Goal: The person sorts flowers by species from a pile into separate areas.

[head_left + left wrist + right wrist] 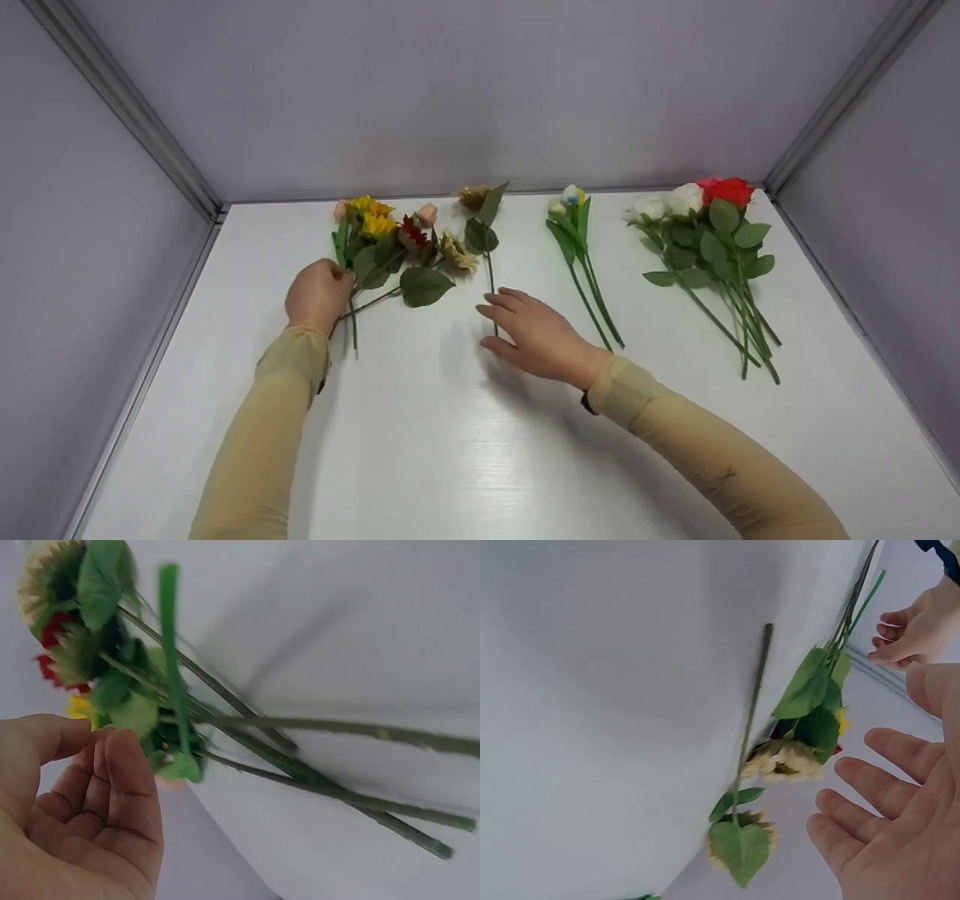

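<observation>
My left hand (319, 292), fingers loosely curled, is beside a mixed bunch on the left of the white table. In the left wrist view its thumb and fingertips (124, 757) come together near the leaves, with no stem between them. The bunch has yellow sunflowers (379, 223), a dark red flower (412, 234), a cream sunflower (456, 253) and pink tulips (427, 215). A bright green stem (176, 652) crosses the darker stems. My right hand (536, 334) is spread, fingers extended, over the lower stem of a single beige sunflower (739, 840), holding nothing.
Tulips with green stems (574, 232) lie right of the single sunflower. At the far right is a bunch of white roses (667, 202) and red roses (727, 193) with several leafy stems. Grey panels (480, 97) enclose the table's back and sides.
</observation>
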Tool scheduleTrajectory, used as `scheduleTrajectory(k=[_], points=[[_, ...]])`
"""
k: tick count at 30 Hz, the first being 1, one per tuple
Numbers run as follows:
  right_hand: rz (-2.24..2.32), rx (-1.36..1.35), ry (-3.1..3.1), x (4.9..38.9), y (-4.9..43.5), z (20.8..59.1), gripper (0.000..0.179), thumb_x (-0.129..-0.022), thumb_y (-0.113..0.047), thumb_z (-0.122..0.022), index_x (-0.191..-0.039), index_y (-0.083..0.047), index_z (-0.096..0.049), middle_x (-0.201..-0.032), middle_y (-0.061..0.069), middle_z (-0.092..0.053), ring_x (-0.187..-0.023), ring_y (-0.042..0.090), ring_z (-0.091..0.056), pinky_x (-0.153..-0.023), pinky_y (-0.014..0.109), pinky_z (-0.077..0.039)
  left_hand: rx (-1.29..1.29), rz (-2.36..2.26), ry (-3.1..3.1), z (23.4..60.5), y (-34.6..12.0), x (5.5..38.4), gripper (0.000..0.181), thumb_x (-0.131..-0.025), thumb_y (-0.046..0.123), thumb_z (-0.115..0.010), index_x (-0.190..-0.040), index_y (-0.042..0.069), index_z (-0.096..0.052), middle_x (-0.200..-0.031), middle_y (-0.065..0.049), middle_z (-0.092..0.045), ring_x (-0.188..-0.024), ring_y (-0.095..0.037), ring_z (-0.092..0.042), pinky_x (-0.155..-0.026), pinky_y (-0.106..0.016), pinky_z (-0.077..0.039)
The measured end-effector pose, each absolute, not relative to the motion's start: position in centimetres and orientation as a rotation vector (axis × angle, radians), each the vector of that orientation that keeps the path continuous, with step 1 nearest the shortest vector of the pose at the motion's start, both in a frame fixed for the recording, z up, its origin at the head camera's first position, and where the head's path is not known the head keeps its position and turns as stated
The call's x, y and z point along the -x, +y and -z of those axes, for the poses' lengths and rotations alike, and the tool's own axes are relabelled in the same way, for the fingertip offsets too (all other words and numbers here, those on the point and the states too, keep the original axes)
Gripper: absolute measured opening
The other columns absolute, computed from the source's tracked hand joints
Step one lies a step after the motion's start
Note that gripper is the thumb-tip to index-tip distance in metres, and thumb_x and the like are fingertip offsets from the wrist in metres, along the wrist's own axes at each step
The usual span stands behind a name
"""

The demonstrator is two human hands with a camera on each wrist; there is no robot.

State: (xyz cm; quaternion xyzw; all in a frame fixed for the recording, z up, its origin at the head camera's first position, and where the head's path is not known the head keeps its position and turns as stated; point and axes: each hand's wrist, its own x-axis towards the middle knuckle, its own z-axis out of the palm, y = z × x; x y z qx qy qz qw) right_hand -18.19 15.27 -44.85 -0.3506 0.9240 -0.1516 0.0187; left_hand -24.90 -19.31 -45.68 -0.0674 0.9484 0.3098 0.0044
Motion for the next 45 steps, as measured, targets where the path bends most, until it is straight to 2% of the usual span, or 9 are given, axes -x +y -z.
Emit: scheduleTrajectory(k=[5,11,17,22,28,32,37,41,45], points=[[0.379,1.255,2.799,17.8,11.0,43.9,0.056,-0.106,-0.043,-0.056,-0.151,-0.011,-0.051,-0.155,0.012,-0.047,-0.148,0.03,-0.036,-0.122,0.041,-0.027,0.354,-1.0,2.873,46.8,-21.4,24.9,0.04,-0.102,0.028,-0.056,-0.113,-0.007,-0.07,-0.111,-0.024,-0.071,-0.097,-0.037,-0.066,-0.084,-0.05,-0.054],[0.344,1.394,2.734,16.6,8.2,44.3,0.054,-0.106,-0.043,-0.054,-0.149,-0.011,-0.052,-0.153,0.012,-0.049,-0.148,0.031,-0.036,-0.123,0.037,-0.023,0.379,-0.956,2.832,47.4,-20.6,25.2,0.036,-0.1,0.029,-0.056,-0.104,-0.003,-0.072,-0.1,-0.017,-0.071,-0.087,-0.03,-0.062,-0.077,-0.044,-0.051],[0.314,1.407,2.733,16.2,8.4,45.1,0.051,-0.105,-0.04,-0.057,-0.147,-0.011,-0.055,-0.151,0.012,-0.052,-0.146,0.032,-0.038,-0.123,0.037,-0.024,0.394,-0.98,2.821,47.5,-20.3,25.4,0.031,-0.098,0.026,-0.058,-0.098,-0.001,-0.072,-0.092,-0.012,-0.069,-0.082,-0.026,-0.06,-0.073,-0.04,-0.05],[0.343,1.379,2.747,16.4,9.1,45.6,0.049,-0.105,-0.039,-0.059,-0.145,-0.011,-0.057,-0.149,0.013,-0.053,-0.145,0.033,-0.04,-0.122,0.038,-0.027,0.416,-1.091,2.782,47.5,-20.7,25.2,0.031,-0.099,0.023,-0.056,-0.091,-0.003,-0.071,-0.073,-0.006,-0.064,-0.07,-0.022,-0.056,-0.069,-0.037,-0.048],[0.376,1.359,2.75,16.7,9.9,46.0,0.049,-0.105,-0.038,-0.059,-0.145,-0.01,-0.058,-0.148,0.013,-0.054,-0.144,0.035,-0.041,-0.12,0.041,-0.029,0.484,-1.248,2.696,47.4,-22.0,25.2,0.033,-0.1,0.02,-0.055,-0.1,-0.009,-0.072,-0.062,-0.004,-0.064,-0.059,-0.016,-0.06,-0.069,-0.034,-0.051],[0.399,1.341,2.758,16.8,10.6,46.2,0.048,-0.105,-0.037,-0.059,-0.144,-0.009,-0.058,-0.147,0.013,-0.055,-0.143,0.035,-0.042,-0.121,0.041,-0.029,0.554,-1.349,2.646,47.3,-23.3,24.9,0.036,-0.101,0.02,-0.054,-0.11,-0.011,-0.069,-0.074,-0.006,-0.066,-0.06,-0.011,-0.061,-0.062,-0.027,-0.051],[0.471,1.271,2.762,17.2,11.8,46.3,0.046,-0.105,-0.036,-0.059,-0.143,-0.009,-0.059,-0.146,0.014,-0.056,-0.142,0.035,-0.043,-0.12,0.043,-0.031,0.609,-1.525,2.582,47.0,-24.7,24.2,0.041,-0.105,0.02,-0.054,-0.128,-0.014,-0.06,-0.095,-0.013,-0.067,-0.066,-0.006,-0.064,-0.065,-0.02,-0.056],[0.573,1.18,2.772,17.6,13.1,46.2,0.044,-0.105,-0.034,-0.059,-0.141,-0.008,-0.061,-0.144,0.014,-0.058,-0.14,0.033,-0.046,-0.117,0.043,-0.035,0.639,-1.665,2.519,46.7,-25.1,23.8,0.04,-0.106,0.02,-0.053,-0.13,-0.013,-0.058,-0.104,-0.018,-0.066,-0.071,-0.007,-0.066,-0.068,-0.02,-0.058],[0.681,1.097,2.824,18.0,14.6,46.1,0.038,-0.105,-0.031,-0.06,-0.134,-0.007,-0.067,-0.137,0.011,-0.063,-0.133,0.029,-0.053,-0.111,0.043,-0.042,0.646,-1.803,2.468,46.4,-24.6,23.7,0.039,-0.107,0.02,-0.054,-0.13,-0.011,-0.057,-0.107,-0.016,-0.063,-0.077,-0.009,-0.066,-0.071,-0.02,-0.058]])
